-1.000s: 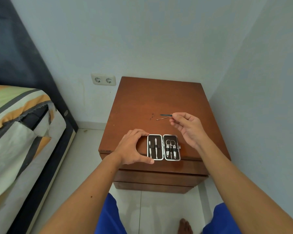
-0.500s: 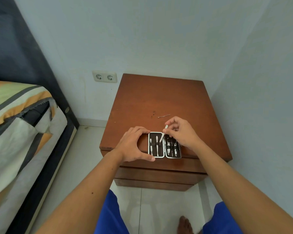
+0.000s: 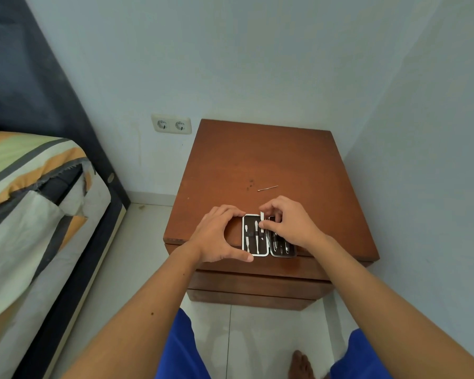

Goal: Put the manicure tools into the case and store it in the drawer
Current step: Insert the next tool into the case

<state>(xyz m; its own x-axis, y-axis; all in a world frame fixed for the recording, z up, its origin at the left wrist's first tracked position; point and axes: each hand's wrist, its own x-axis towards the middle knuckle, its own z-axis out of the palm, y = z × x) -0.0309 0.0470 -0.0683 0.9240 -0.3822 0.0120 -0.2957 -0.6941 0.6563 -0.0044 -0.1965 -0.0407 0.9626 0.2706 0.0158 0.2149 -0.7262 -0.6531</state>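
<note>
An open manicure case [image 3: 255, 251] with a silver rim and dark lining lies at the front edge of the brown nightstand [image 3: 290, 165]. Metal tools sit in both halves. My left hand [image 3: 216, 236] grips the case's left side, thumb at the front, fingers at the back. My right hand [image 3: 288, 225] covers the top of the right half and pinches a flat nail file [image 3: 262, 224], whose tip lies on the left half near the hinge. A thin metal pick [image 3: 268, 188] lies loose on the nightstand behind the hands.
Closed drawer fronts [image 3: 257, 285] show below the nightstand top. A bed [image 3: 33, 203] with a striped cover stands to the left, a double wall socket [image 3: 171, 124] behind. Walls close in at the back and right. My bare foot [image 3: 301, 365] rests on the white tiles.
My right hand carried the nail file from above the nightstand down to the case and set its tip on the left half. My left hand kept its hold on the case.
</note>
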